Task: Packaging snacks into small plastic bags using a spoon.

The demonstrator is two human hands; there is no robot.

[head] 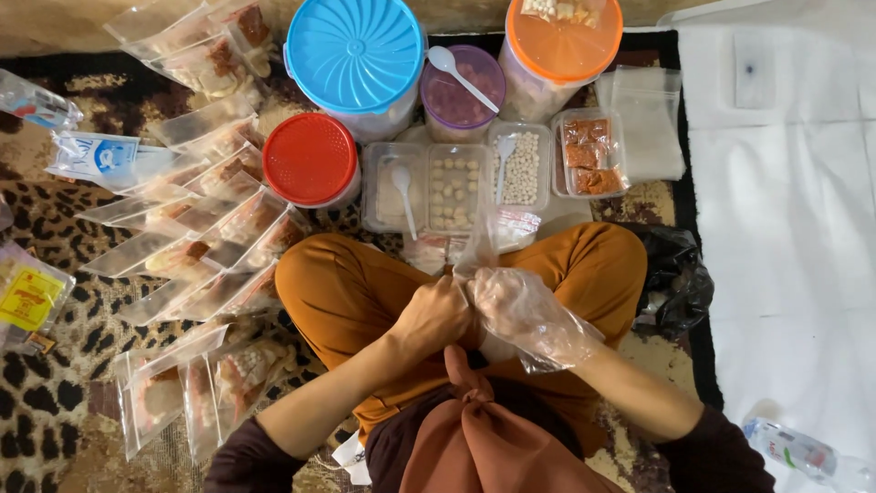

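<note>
A home floor used for packing food: a leopard-print rug with lidded tubs far and filled clear bags left.

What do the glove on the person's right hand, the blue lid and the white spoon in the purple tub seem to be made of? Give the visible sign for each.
Glove on the right hand: thin clear plastic film, likely; it is see-through, loose and crinkled.
Blue lid: rigid moulded plastic, by its radiating ribs and light sheen.
White spoon: probably plastic; plain, smooth, uniformly opaque white.
</note>
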